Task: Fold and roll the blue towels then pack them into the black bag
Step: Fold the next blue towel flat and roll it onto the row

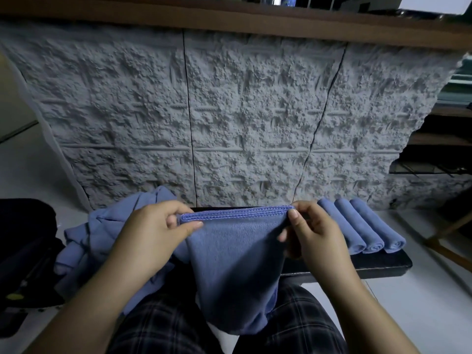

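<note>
A folded blue towel (235, 264) hangs in front of me over my lap, its stitched top edge stretched level. My left hand (153, 233) pinches the towel's left top corner and my right hand (314, 231) pinches the right top corner. Three rolled blue towels (362, 226) lie side by side on a black board (378, 263) to the right. A heap of loose blue towels (102, 226) lies at the left behind my left hand. The black bag (23, 251) sits at the far left, partly cut off by the frame edge.
A rough grey textured wall panel (229, 111) stands straight ahead under a brown wooden ledge (229, 19). White floor (421, 302) shows at the right, with wooden shelf legs (449, 226) and dark shelving at the far right. My plaid trousers (163, 328) fill the bottom.
</note>
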The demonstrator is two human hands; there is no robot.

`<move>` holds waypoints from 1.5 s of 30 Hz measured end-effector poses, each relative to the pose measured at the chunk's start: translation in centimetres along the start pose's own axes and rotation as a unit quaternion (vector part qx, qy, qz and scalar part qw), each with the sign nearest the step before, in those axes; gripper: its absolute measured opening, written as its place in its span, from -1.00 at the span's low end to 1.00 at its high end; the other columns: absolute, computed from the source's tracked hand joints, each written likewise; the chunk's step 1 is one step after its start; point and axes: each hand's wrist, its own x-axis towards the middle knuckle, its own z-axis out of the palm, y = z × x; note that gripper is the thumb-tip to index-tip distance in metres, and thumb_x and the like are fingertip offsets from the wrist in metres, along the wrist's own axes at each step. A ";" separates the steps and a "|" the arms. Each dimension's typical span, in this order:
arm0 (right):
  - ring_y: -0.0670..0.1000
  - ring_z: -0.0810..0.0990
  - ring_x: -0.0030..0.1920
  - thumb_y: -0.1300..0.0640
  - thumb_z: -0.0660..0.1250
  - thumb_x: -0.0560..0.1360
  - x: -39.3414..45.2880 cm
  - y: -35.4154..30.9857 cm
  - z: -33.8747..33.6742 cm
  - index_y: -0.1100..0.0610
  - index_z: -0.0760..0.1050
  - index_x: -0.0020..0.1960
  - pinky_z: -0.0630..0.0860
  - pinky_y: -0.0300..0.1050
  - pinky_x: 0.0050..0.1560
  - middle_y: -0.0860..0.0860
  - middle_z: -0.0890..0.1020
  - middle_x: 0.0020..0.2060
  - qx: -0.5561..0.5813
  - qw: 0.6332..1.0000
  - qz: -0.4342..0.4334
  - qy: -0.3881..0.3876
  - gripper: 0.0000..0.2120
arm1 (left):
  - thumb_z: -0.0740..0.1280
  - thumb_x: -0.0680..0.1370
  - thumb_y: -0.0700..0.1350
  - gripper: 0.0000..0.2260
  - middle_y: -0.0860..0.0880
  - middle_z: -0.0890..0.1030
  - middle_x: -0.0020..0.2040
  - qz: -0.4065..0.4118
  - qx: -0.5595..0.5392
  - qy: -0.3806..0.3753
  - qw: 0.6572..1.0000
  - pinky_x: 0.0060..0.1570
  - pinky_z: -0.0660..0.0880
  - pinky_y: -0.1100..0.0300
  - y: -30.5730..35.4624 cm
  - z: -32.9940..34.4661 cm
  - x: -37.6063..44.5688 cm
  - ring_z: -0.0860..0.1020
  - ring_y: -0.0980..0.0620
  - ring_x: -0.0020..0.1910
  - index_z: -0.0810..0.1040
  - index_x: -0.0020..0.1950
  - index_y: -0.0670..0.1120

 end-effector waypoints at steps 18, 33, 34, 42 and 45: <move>-0.01 0.61 -0.24 0.19 0.15 0.62 11.7 6.3 3.8 0.04 0.38 -0.14 0.47 -0.35 -0.37 0.08 0.62 -0.22 0.057 0.997 0.051 0.033 -0.83 | 0.16 0.62 -0.17 -0.90 -0.11 0.61 -0.14 -0.189 -0.305 -0.028 0.933 -0.12 0.48 0.12 -6.0 8.4 10.2 0.60 -0.01 -0.18 0.36 -0.06 0.00; -0.03 0.57 0.09 0.21 0.25 0.56 7.6 17.7 4.2 0.10 0.35 0.36 0.45 -0.31 0.00 0.04 0.58 0.16 -0.237 0.957 0.059 -0.154 -0.62 | 0.34 0.51 -0.28 -0.62 0.19 0.48 0.15 -0.050 -0.111 -0.250 0.960 0.24 0.38 0.34 -13.9 15.8 2.3 0.41 0.45 0.13 0.43 0.21 0.10; -0.02 0.58 0.08 0.22 0.26 0.54 6.7 18.3 4.2 0.11 0.41 0.32 0.44 -0.31 0.02 0.03 0.61 0.11 -0.260 0.952 0.036 -0.156 -0.66 | 0.36 0.51 -0.24 -0.67 0.21 0.48 0.13 -0.034 -0.072 -0.248 0.966 0.20 0.37 0.38 -14.2 16.1 1.5 0.40 0.42 0.14 0.47 0.21 0.05; 0.00 0.55 -0.04 0.07 0.24 0.43 2.4 21.5 3.9 0.07 0.57 -0.03 0.45 -0.23 0.01 -0.06 0.63 -0.04 -0.369 0.897 -0.151 -0.191 -0.81 | 0.59 0.15 0.08 -0.44 0.07 0.46 0.27 0.138 0.166 -0.230 0.949 0.27 0.32 0.28 -15.4 17.4 -3.9 0.43 0.04 0.32 0.33 -0.03 0.09; 0.00 0.55 0.04 -0.11 0.36 0.31 1.9 21.8 3.9 0.02 0.52 0.05 0.52 -0.19 0.00 -0.07 0.58 0.07 -0.430 0.858 -0.180 -0.215 -0.64 | 0.44 0.24 -0.08 -0.59 0.01 0.44 0.30 0.165 0.229 -0.191 0.940 0.37 0.17 0.14 -15.6 18.2 -4.6 0.45 -0.02 0.31 0.38 0.03 0.01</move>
